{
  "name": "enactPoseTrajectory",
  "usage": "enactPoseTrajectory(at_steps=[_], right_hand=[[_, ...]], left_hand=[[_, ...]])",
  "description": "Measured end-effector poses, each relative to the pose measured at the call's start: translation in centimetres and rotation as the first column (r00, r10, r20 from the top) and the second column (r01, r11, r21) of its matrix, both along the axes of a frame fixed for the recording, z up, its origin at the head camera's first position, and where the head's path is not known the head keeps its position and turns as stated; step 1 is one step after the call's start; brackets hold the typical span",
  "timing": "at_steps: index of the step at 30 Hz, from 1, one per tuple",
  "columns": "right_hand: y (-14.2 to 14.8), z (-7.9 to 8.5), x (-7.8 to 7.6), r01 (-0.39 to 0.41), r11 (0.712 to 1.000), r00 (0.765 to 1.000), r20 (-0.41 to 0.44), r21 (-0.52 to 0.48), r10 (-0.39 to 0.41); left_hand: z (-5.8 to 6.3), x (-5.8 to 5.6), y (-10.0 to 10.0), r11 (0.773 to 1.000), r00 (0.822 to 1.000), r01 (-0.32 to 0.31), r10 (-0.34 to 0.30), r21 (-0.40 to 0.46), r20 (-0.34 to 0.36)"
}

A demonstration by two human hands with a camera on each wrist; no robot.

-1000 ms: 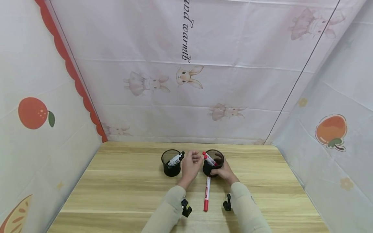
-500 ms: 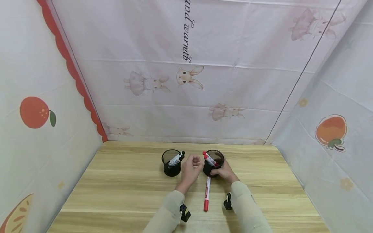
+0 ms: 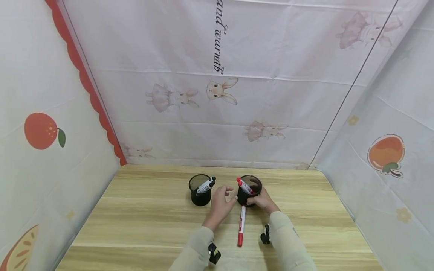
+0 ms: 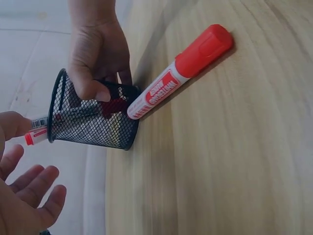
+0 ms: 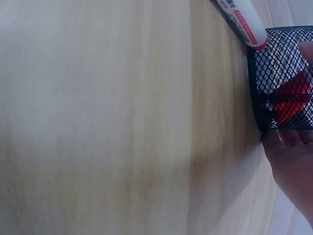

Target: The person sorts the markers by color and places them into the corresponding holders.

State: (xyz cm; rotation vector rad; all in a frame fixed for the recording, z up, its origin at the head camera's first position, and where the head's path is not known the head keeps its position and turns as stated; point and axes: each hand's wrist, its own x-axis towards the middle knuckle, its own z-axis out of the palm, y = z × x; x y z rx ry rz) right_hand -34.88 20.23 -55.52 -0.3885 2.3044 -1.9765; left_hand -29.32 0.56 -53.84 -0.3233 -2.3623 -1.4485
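My right hand (image 3: 263, 200) grips a black mesh pen cup (image 3: 243, 198) from its right side, thumb across the front wall. Two red-ended whiteboard markers (image 3: 245, 186) lean in that cup, their ends over its left rim. My left hand (image 3: 221, 206) is between this cup and a second mesh cup, fingers spread and loosely bent, with nothing in them. In the left wrist view the left fingers (image 4: 36, 186) are apart from the cup. On the table a red-capped whiteboard marker (image 3: 241, 226) lies with its white end right at the cup's base and its cap toward me.
To the left stands the second black mesh cup (image 3: 200, 198), with black-ended markers (image 3: 207, 185) leaning over its right rim. The wooden table (image 3: 142, 218) meets a printed cloth backdrop (image 3: 190, 143) behind the cups. Cloth walls rise on both sides.
My left hand has drawn back slightly toward me from beside the right cup's rim, and its fingers have spread a little. The right hand keeps its hold on the cup.
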Motion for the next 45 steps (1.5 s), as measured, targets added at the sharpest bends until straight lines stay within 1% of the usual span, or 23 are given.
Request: enactPoseTrajectory(at_steps=[4, 8, 10, 13, 17, 19, 22, 23, 24, 26, 30, 34, 37, 41, 45], right_hand=[[0.3, -1.3, -0.6, 0.012, 1.0, 1.0, -0.024, 0.019, -0.012], [0.3, -1.6, -0.9, 0.02, 1.0, 0.999, -0.027, 0.02, -0.02], [0.4, -1.4, -0.9, 0.015, 1.0, 1.0, -0.018, 0.02, -0.015], [0.3, -0.7, -0.7, -0.004, 1.0, 1.0, 0.006, 0.004, 0.004], [0.1, 0.6, 0.1, -0.031, 0.999, 0.999, 0.017, 0.004, 0.031], [-0.1, 1.0, 0.5, -0.036, 0.999, 0.999, 0.01, 0.021, 0.035], [-0.1, 1.2, 0.7, -0.032, 0.999, 0.999, 0.009, 0.036, 0.032], [-0.1, 1.1, 0.7, -0.03, 0.999, 1.0, 0.005, 0.039, 0.03], [0.0, 0.6, 0.4, -0.026, 0.999, 1.0, 0.002, 0.036, 0.026], [0.1, -0.2, -0.1, -0.016, 0.999, 1.0, 0.003, 0.03, 0.016], [0.4, -1.9, -1.2, 0.007, 1.0, 1.0, -0.011, 0.027, -0.007], [0.4, -2.1, -1.3, 0.01, 1.0, 1.0, -0.029, 0.023, -0.009], [0.5, -2.2, -1.3, 0.01, 1.0, 0.999, -0.035, 0.025, -0.009], [0.5, -1.8, -1.2, 0.01, 1.0, 1.0, -0.015, 0.029, -0.01], [0.3, -0.8, -0.7, -0.002, 1.0, 1.0, 0.015, -0.005, 0.002]], left_hand=[[-0.3, 0.4, 0.0, 0.996, 1.0, -0.027, 0.027, -0.086, -0.005], [-0.2, 0.6, 0.0, 0.984, 0.999, -0.04, 0.039, -0.172, -0.007], [-0.3, 0.7, -0.1, 0.977, 0.999, -0.034, 0.035, -0.211, 0.0], [-0.4, 1.0, -0.2, 0.962, 0.999, -0.02, 0.029, -0.271, 0.031], [-0.7, 1.2, -0.1, 0.942, 0.998, -0.009, 0.031, -0.335, 0.061], [-0.8, 1.2, -0.1, 0.935, 0.998, -0.009, 0.033, -0.356, 0.06], [-1.0, 1.2, -0.1, 0.923, 0.998, -0.01, 0.033, -0.386, 0.054], [-1.1, 1.2, 0.0, 0.917, 0.998, -0.007, 0.032, -0.398, 0.055], [-1.2, 1.2, 0.0, 0.911, 0.998, -0.006, 0.031, -0.412, 0.054], [-1.3, 1.3, 0.1, 0.895, 0.999, -0.001, 0.024, -0.445, 0.046], [-1.5, 1.5, 0.2, 0.855, 1.0, 0.003, 0.0, -0.519, 0.007], [-2.0, 1.6, 0.4, 0.807, 0.999, -0.001, -0.024, -0.591, -0.034], [-2.3, 1.7, 0.4, 0.774, 0.998, -0.015, -0.03, -0.632, -0.06], [-2.6, 1.8, 0.5, 0.745, 0.994, -0.043, -0.035, -0.666, -0.104], [-2.7, 2.1, 0.8, 0.71, 0.989, -0.075, -0.036, -0.7, -0.143]])
